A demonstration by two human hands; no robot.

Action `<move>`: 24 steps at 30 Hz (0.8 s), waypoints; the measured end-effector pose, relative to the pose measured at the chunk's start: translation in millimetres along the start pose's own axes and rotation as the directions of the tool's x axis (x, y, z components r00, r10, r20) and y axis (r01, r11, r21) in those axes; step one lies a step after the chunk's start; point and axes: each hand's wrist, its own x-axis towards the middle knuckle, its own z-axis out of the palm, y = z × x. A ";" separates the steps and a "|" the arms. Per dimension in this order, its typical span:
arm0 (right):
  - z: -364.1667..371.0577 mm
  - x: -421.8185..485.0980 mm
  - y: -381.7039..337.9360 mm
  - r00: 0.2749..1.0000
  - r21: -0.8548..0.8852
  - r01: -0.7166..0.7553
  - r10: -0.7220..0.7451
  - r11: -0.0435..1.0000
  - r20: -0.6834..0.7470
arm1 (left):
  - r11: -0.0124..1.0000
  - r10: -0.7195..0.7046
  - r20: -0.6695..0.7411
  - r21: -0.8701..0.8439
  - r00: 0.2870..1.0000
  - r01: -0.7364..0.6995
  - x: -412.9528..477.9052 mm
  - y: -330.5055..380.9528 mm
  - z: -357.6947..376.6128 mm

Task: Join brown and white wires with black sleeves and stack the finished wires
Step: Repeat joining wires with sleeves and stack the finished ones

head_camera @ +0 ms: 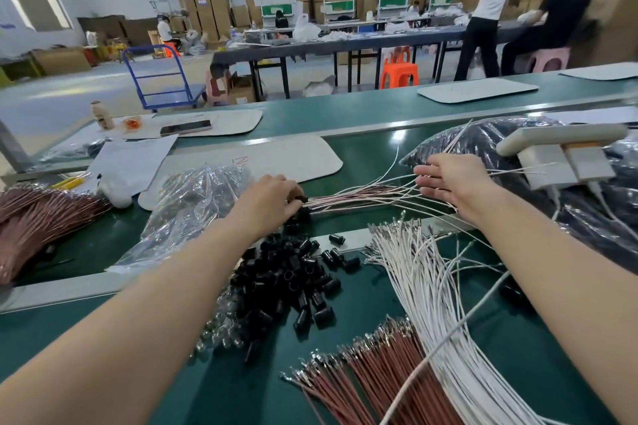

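Brown wires (376,379) and white wires (424,293) lie nearest, beside black sleeves (290,279). Beyond, the left hand (272,198) grips the finished wires (359,197) by their sleeved ends; the right hand (448,176) lies flat across their tails.

Black sleeves (293,283), white wires (435,293) and brown wires (383,369) lie on a green table (103,241); orange stool (399,71), blue cart (162,79).

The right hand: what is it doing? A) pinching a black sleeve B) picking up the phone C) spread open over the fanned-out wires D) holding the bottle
C: the right hand spreads straight fingers over the finished wires, whose sleeved end the left hand grips.
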 end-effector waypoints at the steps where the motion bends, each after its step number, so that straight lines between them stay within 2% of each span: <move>1: 1.5 -1.6 -1.0 1.000 -0.004 0.010 -0.010 1.000 -0.001 | 1.000 -0.014 0.012 -0.002 1.000 0.014 -2.0 -0.9 -2.7; 3: 3.7 -7.0 -2.1 0.999 -0.024 0.045 -0.045 0.999 0.014 | 0.998 -0.044 0.002 -0.042 0.999 0.044 -9.8 -1.7 -11.2; 8: 5.8 -35.2 0.9 0.985 -0.111 0.170 -0.166 0.979 0.044 | 0.955 -0.088 -0.121 -0.291 0.989 0.049 -57.1 1.8 -33.8; 11: 13.2 -63.2 3.6 0.967 -0.102 0.256 -0.254 0.961 0.031 | 0.929 -0.109 -0.202 -0.370 0.973 0.027 -105.3 10.5 -38.2; 14: 22.0 -100.9 10.1 0.949 -0.101 0.316 -0.315 0.943 0.031 | 0.910 -0.088 -0.223 -0.415 0.971 -0.013 -159.1 23.9 -31.5; 17: 31.8 -140.5 22.1 0.921 -0.138 0.388 -0.385 0.911 0.050 | 0.919 0.009 -0.199 -0.385 0.980 -0.086 -206.3 42.1 -19.1; 20: 32.9 -177.3 29.5 0.801 -0.286 0.554 -0.594 0.782 -0.073 | 0.918 0.145 -0.124 -0.354 0.982 -0.180 -234.2 59.8 -14.0; 22: 31.2 -196.7 30.7 0.736 -0.327 0.602 -0.665 0.729 -0.128 | 0.921 0.264 -0.054 -0.281 0.963 -0.268 -241.6 69.4 -13.7; 24: 34.4 -212.5 35.3 0.761 -0.299 0.594 -0.642 0.747 -0.090 | 0.917 0.351 0.004 -0.205 0.936 -0.343 -243.9 78.3 -14.3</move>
